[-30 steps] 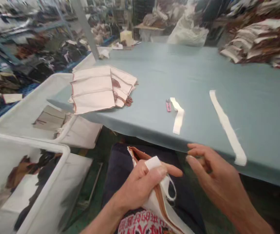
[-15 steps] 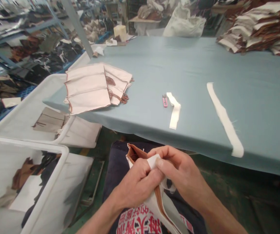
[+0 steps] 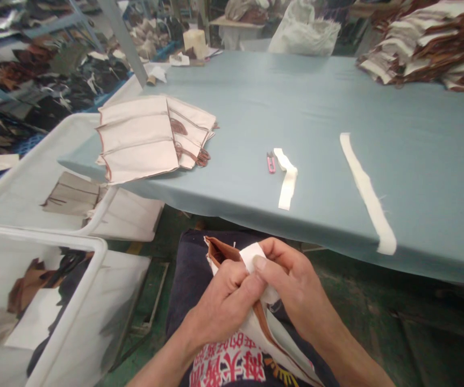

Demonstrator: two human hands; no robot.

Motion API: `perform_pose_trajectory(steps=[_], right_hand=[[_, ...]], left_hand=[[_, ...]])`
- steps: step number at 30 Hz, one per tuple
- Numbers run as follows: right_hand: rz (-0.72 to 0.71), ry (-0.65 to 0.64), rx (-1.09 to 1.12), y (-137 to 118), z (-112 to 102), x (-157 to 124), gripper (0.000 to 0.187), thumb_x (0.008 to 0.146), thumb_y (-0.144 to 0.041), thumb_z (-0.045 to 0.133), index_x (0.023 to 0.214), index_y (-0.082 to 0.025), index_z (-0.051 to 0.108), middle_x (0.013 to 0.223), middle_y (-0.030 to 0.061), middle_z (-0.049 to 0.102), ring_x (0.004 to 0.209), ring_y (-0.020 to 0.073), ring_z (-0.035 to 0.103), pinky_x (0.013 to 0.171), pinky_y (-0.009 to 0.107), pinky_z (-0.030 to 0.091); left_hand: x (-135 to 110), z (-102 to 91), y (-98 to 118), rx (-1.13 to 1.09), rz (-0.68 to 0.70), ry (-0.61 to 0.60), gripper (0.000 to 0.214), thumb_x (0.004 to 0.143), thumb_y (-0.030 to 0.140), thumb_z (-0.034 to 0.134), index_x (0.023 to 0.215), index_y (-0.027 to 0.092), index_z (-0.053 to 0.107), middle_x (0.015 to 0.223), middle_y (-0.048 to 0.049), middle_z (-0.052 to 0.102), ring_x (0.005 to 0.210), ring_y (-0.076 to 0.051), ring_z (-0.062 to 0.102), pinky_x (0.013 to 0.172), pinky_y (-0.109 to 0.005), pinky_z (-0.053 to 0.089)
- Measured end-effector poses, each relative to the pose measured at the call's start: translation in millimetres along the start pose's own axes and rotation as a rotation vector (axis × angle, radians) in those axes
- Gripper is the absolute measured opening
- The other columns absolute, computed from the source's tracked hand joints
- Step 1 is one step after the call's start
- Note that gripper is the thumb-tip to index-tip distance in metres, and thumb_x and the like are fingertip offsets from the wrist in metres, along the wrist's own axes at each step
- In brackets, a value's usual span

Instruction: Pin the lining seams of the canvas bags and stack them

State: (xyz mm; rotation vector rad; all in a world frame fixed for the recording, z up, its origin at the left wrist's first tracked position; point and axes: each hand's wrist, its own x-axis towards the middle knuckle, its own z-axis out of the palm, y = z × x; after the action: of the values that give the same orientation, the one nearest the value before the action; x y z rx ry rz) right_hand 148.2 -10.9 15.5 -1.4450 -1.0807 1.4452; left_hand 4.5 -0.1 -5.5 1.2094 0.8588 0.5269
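From my head camera, I have a brown-lined canvas pouch [image 3: 250,326] across my lap, its mouth gaping at the far left corner, and a folded white fabric strip [image 3: 251,255] at its upper edge. As I judge it, the step in hand is handling that strip at the pouch's edge; the next move seems to call for a steady left grip and fine control from my right thumb. My left hand [image 3: 227,295] is clamped on the pouch's edge, thumb on top, fingers curled partly out of sight. My right hand [image 3: 296,285] pinches the strip, thumb on its near face, the other fingertips hidden behind. So the strip sits between my two hands, its free end poking up beyond them, while the pouch runs beneath and toward me. Pink-handled thread snips [image 3: 271,164] lie on the table [image 3: 316,102], well apart from my fingers.
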Motion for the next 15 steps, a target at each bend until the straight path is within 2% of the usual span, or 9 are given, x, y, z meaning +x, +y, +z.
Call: perform_pose_trajectory(steps=[2,4,7,9,10,12,15], right_hand=[[-0.074,0.031,-0.049,2,4,0,0.017,0.087,-0.034,0.062,0.080,-0.019,0.066,0.077,0.0012,0.073,0.068,0.0153,0.065,0.065,0.025,0.052],[-0.219,0.087,-0.114,5,6,1,0.014,0.091,-0.030,0.061,0.083,-0.020,0.067,0.082,0.0011,0.076,0.072,0.0154,0.069,0.067,0.025,0.055],[-0.648,0.180,-0.272,12,0,5,0.011,0.094,-0.016,0.059,0.088,-0.023,0.065,0.087,-0.0001,0.078,0.082,0.0150,0.074,0.080,0.028,0.059],[-0.989,0.188,-0.474,16,-11,10,0.015,0.092,-0.009,0.060,0.093,-0.024,0.063,0.089,0.0005,0.079,0.089,0.0156,0.075,0.095,0.034,0.057],[-1.123,0.171,-0.584,19,-17,13,0.017,0.091,-0.007,0.060,0.095,-0.023,0.063,0.091,0.0015,0.080,0.091,0.0160,0.076,0.101,0.036,0.055],[-1.276,0.128,-0.760,22,-30,17,0.015,0.094,-0.009,0.059,0.099,-0.022,0.063,0.094,0.0032,0.081,0.092,0.0157,0.075,0.103,0.038,0.055],[-1.343,0.084,-0.866,25,-44,18,0.014,0.099,-0.014,0.054,0.099,-0.023,0.064,0.097,0.0032,0.082,0.093,0.0144,0.076,0.099,0.036,0.059]], left_hand=[[-1,-0.6,-2,0.021,0.021,0.018,0.062,0.098,0.067,0.042,0.062,0.016,0.045,0.059,0.0001,0.044,0.051,-0.009,0.037,0.049,-0.023,0.026],[-2,-0.7,-3,0.048,0.060,0.059,0.057,0.101,0.059,0.042,0.066,0.015,0.050,0.062,0.0006,0.045,0.055,-0.009,0.038,0.052,-0.023,0.028],[-6,0.2,-8,0.039,0.137,0.148,0.037,0.098,0.051,0.052,0.091,0.015,0.059,0.066,0.0033,0.045,0.059,-0.011,0.039,0.055,-0.023,0.031],[-10,0.1,-15,-0.063,0.132,0.182,0.031,0.095,0.047,0.059,0.105,0.019,0.054,0.068,0.0060,0.044,0.057,-0.010,0.038,0.053,-0.022,0.032],[-13,-0.6,-18,-0.121,0.123,0.198,0.030,0.093,0.046,0.061,0.105,0.021,0.050,0.070,0.0067,0.044,0.056,-0.010,0.037,0.052,-0.021,0.031],[-18,-3.6,-25,-0.180,0.132,0.224,0.027,0.092,0.044,0.062,0.094,0.022,0.046,0.073,0.0061,0.044,0.058,-0.009,0.036,0.052,-0.021,0.031],[-24,-9.6,-31,-0.117,0.196,0.229,0.033,0.087,0.042,0.063,0.077,0.021,0.040,0.071,0.0045,0.043,0.062,-0.011,0.035,0.056,-0.022,0.031]])
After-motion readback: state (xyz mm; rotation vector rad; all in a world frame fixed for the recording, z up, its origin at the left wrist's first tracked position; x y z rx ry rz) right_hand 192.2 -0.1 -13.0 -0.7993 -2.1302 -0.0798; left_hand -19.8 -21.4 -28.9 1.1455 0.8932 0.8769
